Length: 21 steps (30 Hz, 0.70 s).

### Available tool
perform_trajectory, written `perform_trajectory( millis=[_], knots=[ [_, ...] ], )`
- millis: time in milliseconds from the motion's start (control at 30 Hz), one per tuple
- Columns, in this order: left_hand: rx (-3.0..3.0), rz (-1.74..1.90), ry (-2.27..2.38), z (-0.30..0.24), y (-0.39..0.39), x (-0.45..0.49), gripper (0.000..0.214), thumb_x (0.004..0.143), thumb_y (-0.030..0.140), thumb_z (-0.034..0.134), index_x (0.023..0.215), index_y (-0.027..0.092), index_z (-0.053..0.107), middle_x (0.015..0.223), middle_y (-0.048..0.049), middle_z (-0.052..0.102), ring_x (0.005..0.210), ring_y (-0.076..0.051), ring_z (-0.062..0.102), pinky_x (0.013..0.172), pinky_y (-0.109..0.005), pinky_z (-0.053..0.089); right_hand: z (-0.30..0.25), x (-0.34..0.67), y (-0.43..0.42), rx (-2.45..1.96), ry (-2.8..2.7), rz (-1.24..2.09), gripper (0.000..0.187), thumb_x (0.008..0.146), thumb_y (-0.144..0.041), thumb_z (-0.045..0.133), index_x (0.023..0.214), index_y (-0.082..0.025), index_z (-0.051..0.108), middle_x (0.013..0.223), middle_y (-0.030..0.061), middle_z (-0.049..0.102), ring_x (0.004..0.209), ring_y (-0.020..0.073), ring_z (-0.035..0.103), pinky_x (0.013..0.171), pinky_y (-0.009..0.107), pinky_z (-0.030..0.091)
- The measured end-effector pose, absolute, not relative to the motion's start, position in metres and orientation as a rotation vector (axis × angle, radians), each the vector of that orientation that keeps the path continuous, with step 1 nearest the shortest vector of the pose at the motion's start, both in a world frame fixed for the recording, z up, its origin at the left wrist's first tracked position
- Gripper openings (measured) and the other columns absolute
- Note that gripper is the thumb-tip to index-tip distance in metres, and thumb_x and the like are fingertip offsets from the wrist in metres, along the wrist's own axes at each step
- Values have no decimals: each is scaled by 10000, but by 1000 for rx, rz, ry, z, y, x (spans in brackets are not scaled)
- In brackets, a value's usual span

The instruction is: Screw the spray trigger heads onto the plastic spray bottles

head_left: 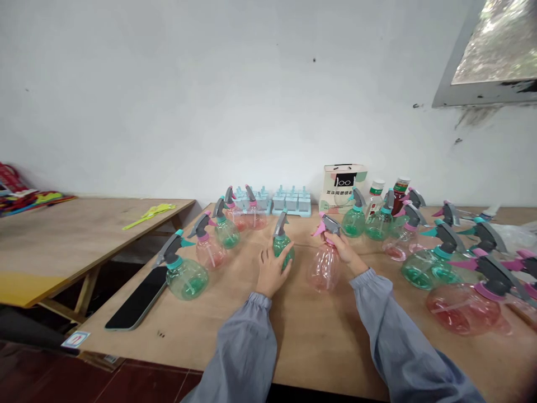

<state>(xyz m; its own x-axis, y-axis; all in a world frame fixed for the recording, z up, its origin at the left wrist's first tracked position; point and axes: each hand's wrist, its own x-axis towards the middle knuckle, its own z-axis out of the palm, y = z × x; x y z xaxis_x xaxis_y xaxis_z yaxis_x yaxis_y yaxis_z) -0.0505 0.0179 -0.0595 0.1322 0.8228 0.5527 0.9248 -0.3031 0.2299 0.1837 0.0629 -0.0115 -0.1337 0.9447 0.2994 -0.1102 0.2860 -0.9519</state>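
Plastic, probably light and slick

The left hand (272, 270) cups the green spray bottle (279, 244); the right hand (343, 249) grips the pink spray bottle (323, 270) at its neck, both midway along the table (312, 336). Thin-looking walls may give, so the neck should hold firmest

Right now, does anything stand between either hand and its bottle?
Nothing visible does. The left hand is right at the green bottle, its fingers spread about the near side; the right hand holds the pink bottle near its neck. I see nothing standing between those two bottles either.
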Motion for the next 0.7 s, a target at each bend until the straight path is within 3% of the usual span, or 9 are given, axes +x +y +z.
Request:
perform_trajectory(
  millis=[167,367,700],
  knots=[
    [-2246,-941,-1723,-61,19,-51,528,930,317,528,1449,408,495,1552,-128,348,1291,-342,470,1089,-538,359,2,217,66,-940,-1521,832,448,738,-574,742,1037,-247,676,995,37,689,941,204,621,776,321,510],
    [-2255,-946,-1741,-60,18,-51,533,925,320,534,1449,406,495,1558,-126,341,1268,-339,483,1080,-533,367,1,268,84,-1027,-1362,415,422,751,-563,712,981,-212,675,789,-17,591,710,147,527,714,319,483],
    [-2274,-908,-1741,-60,17,-52,549,932,323,535,1471,400,466,1584,-138,292,1285,-352,481,1070,-524,374,-15,276,77,-1007,-947,125,403,763,-533,707,951,-178,679,775,-2,579,698,160,528,733,350,481]
  ],
)
